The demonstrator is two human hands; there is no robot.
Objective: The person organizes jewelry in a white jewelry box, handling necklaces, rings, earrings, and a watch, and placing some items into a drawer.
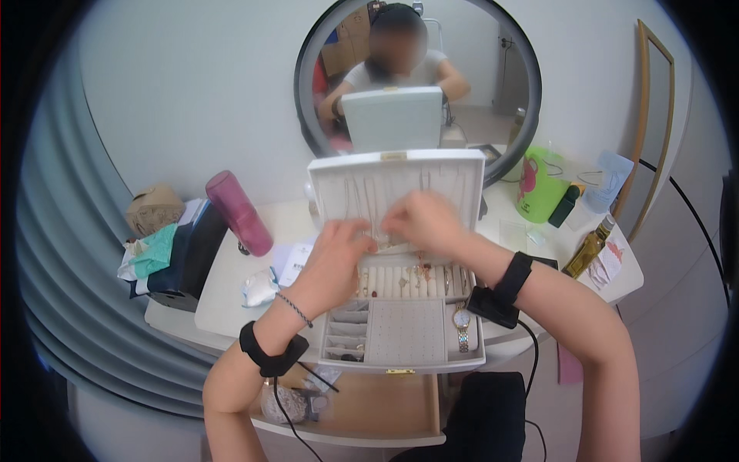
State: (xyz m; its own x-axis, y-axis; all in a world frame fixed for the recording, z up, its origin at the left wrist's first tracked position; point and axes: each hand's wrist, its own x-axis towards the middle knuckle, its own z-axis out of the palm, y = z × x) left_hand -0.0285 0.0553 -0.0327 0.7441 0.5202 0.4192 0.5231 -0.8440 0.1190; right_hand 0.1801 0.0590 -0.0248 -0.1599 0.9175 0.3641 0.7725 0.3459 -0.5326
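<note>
A white jewelry box (395, 367) stands with its lid (340, 164) raised, and several thin necklaces (371, 196) hang inside that lid. My left hand (338, 254) is at the lower left of the lid, fingers bent near the chains. Close to its right, my right hand (424, 222) is blurred, its fingertips curled by the hanging chains. Whether either hand pinches a chain cannot be made out. Below them lie padded ring rolls (404, 283) with rings and earrings. The front tray holds an earring panel (407, 332), small compartments (346, 329) and a wristwatch (462, 323).
A round mirror (302, 75) stands behind the box. To the left are a pink bottle (239, 213) and a white packet (260, 287); to the right, a green cup (537, 190) and a glass bottle (589, 248). An open drawer (381, 404) juts out below. Cables trail from both wrist straps.
</note>
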